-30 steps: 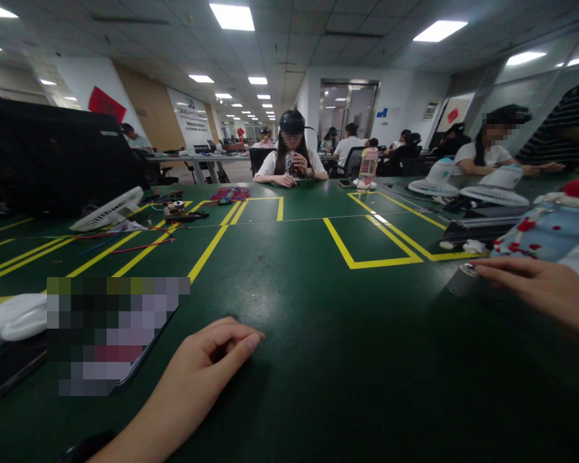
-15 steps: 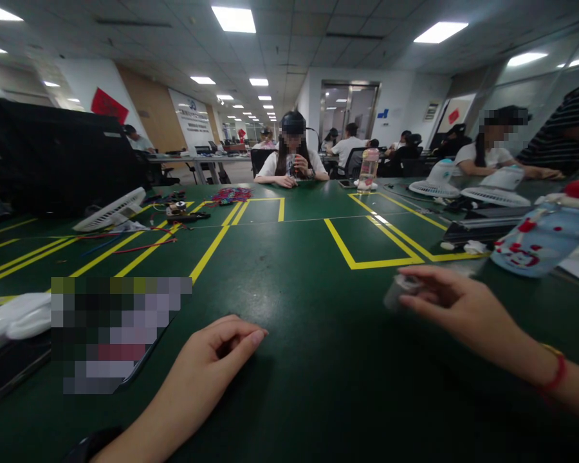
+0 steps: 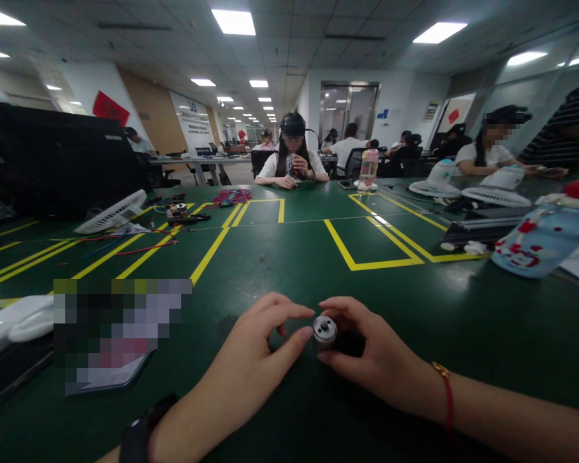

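Motor-like metal cylinder [image 3: 325, 329], pinched in right hand [image 3: 385, 350]: hold steady, end face [image 3: 325, 327] up, with left hand [image 3: 259, 339] loosely parted just beside.

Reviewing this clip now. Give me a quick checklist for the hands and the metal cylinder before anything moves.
1. Right hand at the cylinder, thumb and fingers on opposite sides: ok.
2. Right-hand grip firm: cannot tell.
3. Left hand close by, thumb and index finger parted: ok; whether it touches the cylinder: cannot tell.
4. Cylinder's end face visible between the hands: ok.
5. Cylinder resting on the table: cannot tell; its lower part is hard to make out.
6. Bottle apart from both hands: ok.
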Demonstrator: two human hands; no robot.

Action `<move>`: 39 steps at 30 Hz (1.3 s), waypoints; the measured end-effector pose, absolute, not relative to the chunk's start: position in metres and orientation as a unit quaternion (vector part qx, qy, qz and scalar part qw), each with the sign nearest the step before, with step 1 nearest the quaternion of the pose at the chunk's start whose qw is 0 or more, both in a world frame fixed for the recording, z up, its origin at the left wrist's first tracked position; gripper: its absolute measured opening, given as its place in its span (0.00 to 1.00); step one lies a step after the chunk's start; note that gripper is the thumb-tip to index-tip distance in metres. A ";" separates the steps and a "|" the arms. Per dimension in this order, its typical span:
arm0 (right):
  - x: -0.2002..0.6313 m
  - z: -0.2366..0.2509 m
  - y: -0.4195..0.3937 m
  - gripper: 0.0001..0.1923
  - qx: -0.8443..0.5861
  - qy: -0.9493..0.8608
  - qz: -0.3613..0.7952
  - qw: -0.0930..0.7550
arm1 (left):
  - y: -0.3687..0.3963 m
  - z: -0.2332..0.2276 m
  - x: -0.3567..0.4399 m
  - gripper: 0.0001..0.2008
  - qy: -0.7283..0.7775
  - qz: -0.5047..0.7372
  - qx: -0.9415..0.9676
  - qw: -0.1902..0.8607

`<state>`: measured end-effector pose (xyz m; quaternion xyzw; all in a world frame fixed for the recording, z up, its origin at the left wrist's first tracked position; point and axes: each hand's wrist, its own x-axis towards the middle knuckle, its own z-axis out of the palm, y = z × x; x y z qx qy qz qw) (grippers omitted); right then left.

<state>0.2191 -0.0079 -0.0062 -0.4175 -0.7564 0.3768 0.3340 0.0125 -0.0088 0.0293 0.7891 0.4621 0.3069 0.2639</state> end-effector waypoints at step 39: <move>0.263 0.011 0.001 0.24 -0.515 -0.721 0.302 0.351 | -0.011 0.011 -0.011 0.11 0.513 0.274 0.765 0.276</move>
